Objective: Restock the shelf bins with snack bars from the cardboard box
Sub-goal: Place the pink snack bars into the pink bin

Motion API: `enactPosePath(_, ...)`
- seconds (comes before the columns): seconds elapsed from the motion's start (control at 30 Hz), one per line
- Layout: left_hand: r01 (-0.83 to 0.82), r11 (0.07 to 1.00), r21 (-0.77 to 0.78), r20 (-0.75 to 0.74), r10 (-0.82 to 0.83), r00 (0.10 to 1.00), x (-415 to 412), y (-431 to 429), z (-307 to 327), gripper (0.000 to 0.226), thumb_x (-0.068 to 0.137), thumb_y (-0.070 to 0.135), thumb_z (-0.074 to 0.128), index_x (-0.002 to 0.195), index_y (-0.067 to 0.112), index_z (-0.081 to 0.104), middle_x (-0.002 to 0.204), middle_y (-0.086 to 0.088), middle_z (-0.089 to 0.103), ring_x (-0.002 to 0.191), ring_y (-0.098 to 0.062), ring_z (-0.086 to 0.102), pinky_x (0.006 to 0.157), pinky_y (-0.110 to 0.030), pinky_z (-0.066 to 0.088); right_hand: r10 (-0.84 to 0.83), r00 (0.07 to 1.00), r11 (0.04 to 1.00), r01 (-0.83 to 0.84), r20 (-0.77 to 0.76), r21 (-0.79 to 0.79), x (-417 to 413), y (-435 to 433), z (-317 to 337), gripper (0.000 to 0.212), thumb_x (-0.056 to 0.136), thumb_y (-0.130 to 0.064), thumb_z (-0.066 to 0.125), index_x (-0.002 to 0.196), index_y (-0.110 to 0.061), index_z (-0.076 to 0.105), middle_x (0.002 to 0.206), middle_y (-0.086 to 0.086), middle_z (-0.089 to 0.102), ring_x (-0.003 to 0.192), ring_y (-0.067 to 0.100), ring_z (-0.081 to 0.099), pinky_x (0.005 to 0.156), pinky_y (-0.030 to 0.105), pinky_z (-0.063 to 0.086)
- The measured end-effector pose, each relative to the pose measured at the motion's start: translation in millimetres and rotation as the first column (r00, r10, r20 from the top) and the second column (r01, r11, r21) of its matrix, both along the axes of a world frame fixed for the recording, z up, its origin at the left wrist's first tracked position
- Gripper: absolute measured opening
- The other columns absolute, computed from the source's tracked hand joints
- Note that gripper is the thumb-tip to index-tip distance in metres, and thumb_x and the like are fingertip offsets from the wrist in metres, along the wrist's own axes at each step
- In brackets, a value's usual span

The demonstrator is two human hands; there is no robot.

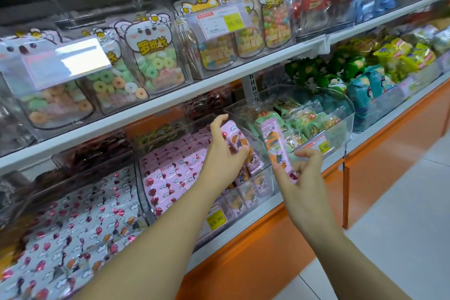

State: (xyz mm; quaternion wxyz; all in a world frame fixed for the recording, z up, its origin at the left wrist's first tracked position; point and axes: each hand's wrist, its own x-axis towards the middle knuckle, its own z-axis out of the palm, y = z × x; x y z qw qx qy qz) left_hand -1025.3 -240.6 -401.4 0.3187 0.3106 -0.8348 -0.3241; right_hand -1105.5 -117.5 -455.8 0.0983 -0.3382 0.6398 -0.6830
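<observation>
My left hand [225, 151] grips a pink snack bar [237, 139] above the right side of a clear plastic bin [266, 182] on the lower shelf. That bin is filled with pink snack bars [175, 168]. My right hand [302, 175] holds another pink snack bar [276, 148] upright, pinched low down, just in front of the bin's right edge. The cardboard box is not in view.
To the right stands a clear bin [341, 129] of green-wrapped snacks with a price tag. A bin of white wrapped snacks [73, 226] lies at the left. The upper shelf [170, 102] holds bagged candies. Below runs an orange cabinet base [267, 251], with pale floor tiles [401, 202] on the right.
</observation>
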Motion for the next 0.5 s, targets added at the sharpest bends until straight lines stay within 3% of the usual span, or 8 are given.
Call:
enactPosePath(0.03,-0.003,0.999,-0.053,0.054,0.006,0.999,0.2,-0.7,-2.7,0.063,0.092,0.02,0.058,0.136,0.04,0.018,0.077,-0.009,0.054,0.045,-0.003,0.042,0.043,-0.017,0.032,-0.006,1.0,1.0,0.006,0.013,0.015,-2.5,-0.4,-1.7,0.035,0.091,-0.029,0.059,0.111,-0.028,0.031,0.089,-0.004,0.052,0.066,-0.001,0.053,0.054,0.013,0.039)
enactPosePath(0.1,0.003,0.992,-0.13,0.147,0.016,0.989,1.5,-2.7,-6.5,0.057,0.093,0.024,0.058,0.135,0.041,0.023,0.1,-0.003,0.058,0.057,-0.005,0.048,0.048,-0.019,0.032,-0.046,0.999,0.998,0.047,-0.023,0.03,-9.7,-2.5,-2.6,0.038,0.087,-0.026,0.065,0.11,-0.026,0.035,0.094,-0.008,0.049,0.079,0.004,0.051,0.062,0.008,0.039)
enactPosePath(0.17,0.019,0.991,-0.132,0.186,0.006,0.982,4.0,-5.1,-8.8,0.055,0.094,0.026,0.057,0.137,0.041,0.027,0.131,0.003,0.047,0.072,-0.005,0.052,0.062,-0.023,0.036,-0.077,0.994,0.997,0.078,-0.077,0.01,-17.3,-6.8,3.7,0.036,0.085,-0.022,0.068,0.107,-0.023,0.04,0.094,-0.013,0.047,0.081,0.004,0.048,0.065,0.003,0.037)
enactPosePath(0.23,0.031,0.99,-0.137,0.211,-0.002,0.978,6.0,-6.1,-9.1,0.056,0.095,0.026,0.056,0.141,0.041,0.027,0.146,0.002,0.037,0.088,-0.004,0.049,0.08,-0.023,0.033,-0.073,0.989,0.997,0.071,-0.128,-0.022,-25.3,-15.6,14.4,0.034,0.084,-0.019,0.07,0.104,-0.023,0.043,0.092,-0.022,0.046,0.078,-0.004,0.049,0.064,0.002,0.038)
enactPosePath(0.33,0.028,0.983,-0.181,0.26,0.021,0.965,5.5,-8.2,-10.1,0.059,0.096,0.026,0.055,0.146,0.038,0.025,0.144,0.002,0.039,0.111,-0.011,0.044,0.084,-0.019,0.027,-0.049,0.964,0.999,0.043,-0.262,-0.028,-36.2,-32.4,27.3,0.031,0.082,-0.016,0.071,0.098,-0.026,0.047,0.087,-0.025,0.049,0.078,-0.014,0.05,0.064,0.005,0.04)
enactPosePath(0.43,0.038,0.975,-0.22,0.337,0.039,0.941,3.3,-10.1,-13.2,0.062,0.097,0.022,0.053,0.148,0.037,0.021,0.134,-0.002,0.044,0.092,-0.01,0.044,0.079,-0.02,0.03,0.056,0.92,0.998,-0.046,-0.389,0.035,-44.7,-43.3,39.2,0.027,0.082,-0.012,0.072,0.096,-0.027,0.054,0.085,-0.022,0.054,0.077,-0.003,0.055,0.073,0.017,0.046)
enactPosePath(0.5,0.052,0.967,-0.248,0.384,0.049,0.922,1.2,-11.6,-13.7,0.064,0.098,0.02,0.052,0.149,0.036,0.018,0.127,-0.002,0.045,0.086,-0.008,0.043,0.077,-0.022,0.032,0.165,0.856,0.984,-0.108,-0.49,0.143,-49.5,-49.2,47.7,0.023,0.082,-0.012,0.07,0.099,-0.024,0.062,0.092,-0.013,0.059,0.085,0.007,0.056,0.078,0.015,0.044)
